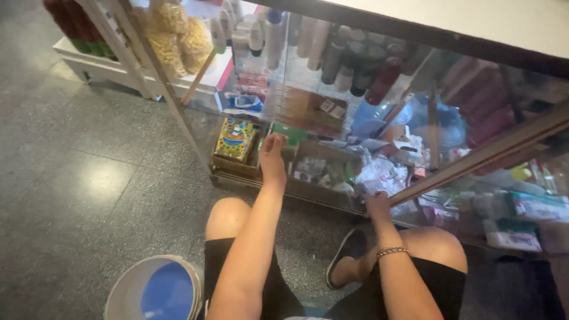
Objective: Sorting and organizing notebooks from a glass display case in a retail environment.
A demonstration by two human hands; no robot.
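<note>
Blue-lidded bucket (157, 290) nearest, left hand (272, 157) flat on glass cabinet (308, 112), right hand (377, 206) grip unclear.

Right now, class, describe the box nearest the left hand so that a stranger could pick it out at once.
Start at the glass cabinet by the grey floor and look at its bottom shelf. Just left of the left hand stands a box. Unlike the dull cardboard tray on the hand's other side, it is bright yellow with blue and red print.

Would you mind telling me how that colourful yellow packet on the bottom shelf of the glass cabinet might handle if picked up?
The yellow packet looks like printed film, so probably light and slightly slippery. It leans in a cardboard tray, so it may flop over. The left hand is nearest it.
</note>
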